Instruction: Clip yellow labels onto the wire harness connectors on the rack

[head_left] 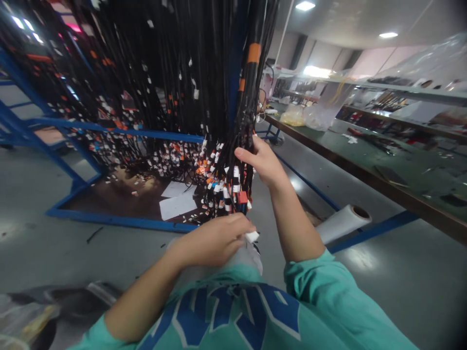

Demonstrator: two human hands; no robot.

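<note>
A thick bundle of black wire harnesses hangs in front of me, banded with orange tape and ending in many small connectors. My right hand is closed on its right side, thumb across the front, with the other fingers mostly hidden. White, orange and red connectors dangle just below that hand. Lower down, near my body, my left hand is closed with a small white piece at its fingertips. Whether that piece is a connector is not clear.
A blue metal rack full of hanging harnesses stands at the left, with white sheets on its brown base. To the right runs a long green-topped workbench with bags on it. A white film roll leans beneath.
</note>
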